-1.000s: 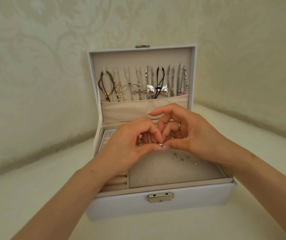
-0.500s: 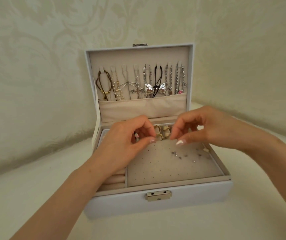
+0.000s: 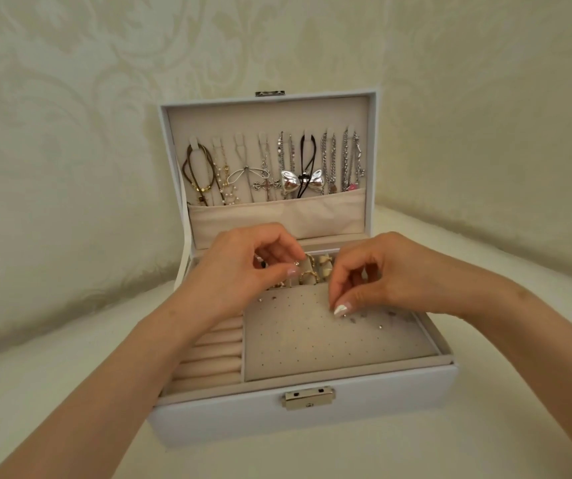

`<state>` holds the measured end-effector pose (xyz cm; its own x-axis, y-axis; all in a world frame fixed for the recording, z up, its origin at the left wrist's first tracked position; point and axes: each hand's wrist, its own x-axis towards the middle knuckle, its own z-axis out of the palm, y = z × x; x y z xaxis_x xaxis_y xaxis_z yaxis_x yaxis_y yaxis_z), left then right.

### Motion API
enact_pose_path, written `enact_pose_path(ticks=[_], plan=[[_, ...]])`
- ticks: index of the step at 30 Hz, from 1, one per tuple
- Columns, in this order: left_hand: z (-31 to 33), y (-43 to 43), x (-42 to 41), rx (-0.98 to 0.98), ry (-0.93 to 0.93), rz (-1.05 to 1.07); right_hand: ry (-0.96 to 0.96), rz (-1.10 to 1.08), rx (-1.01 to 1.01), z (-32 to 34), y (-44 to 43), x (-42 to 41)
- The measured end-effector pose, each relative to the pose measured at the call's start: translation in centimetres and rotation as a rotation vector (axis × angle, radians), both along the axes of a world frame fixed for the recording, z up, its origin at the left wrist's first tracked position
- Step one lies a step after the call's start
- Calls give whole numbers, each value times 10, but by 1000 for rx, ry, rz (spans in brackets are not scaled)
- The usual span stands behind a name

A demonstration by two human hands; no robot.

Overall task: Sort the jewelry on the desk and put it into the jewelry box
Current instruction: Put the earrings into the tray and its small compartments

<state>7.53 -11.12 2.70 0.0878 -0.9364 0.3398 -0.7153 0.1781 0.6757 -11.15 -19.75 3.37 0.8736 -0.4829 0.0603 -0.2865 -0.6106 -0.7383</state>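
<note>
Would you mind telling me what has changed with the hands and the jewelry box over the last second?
The left hand and right hand, joined a second ago, have parted. The left alone now pinches the small stud. The right has dropped its fingertips onto the earring pad; whether they pinch anything is unclear. The jewelry box stays open, with the necklaces hanging in its lid.

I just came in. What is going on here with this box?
A person is sorting jewelry into an open white jewelry box. The left hand pinches a small shiny piece above the rings at the back. The right hand has its pinched fingertips at the perforated earring pad, where a few studs sit; what it holds is too small to tell. Necklaces hang inside the lid.
</note>
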Motion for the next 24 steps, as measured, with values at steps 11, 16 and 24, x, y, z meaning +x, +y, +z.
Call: enact_pose_path(ticks=[11,16,24], plan=[[-7,7,7,26,-278,60,92,-61,-119,4,5,1],[-8,6,8,16,-318,47,70,-51,-76,4,4,-1],[-9,6,8,5,-277,39,-49,-68,59,4,3,-2]])
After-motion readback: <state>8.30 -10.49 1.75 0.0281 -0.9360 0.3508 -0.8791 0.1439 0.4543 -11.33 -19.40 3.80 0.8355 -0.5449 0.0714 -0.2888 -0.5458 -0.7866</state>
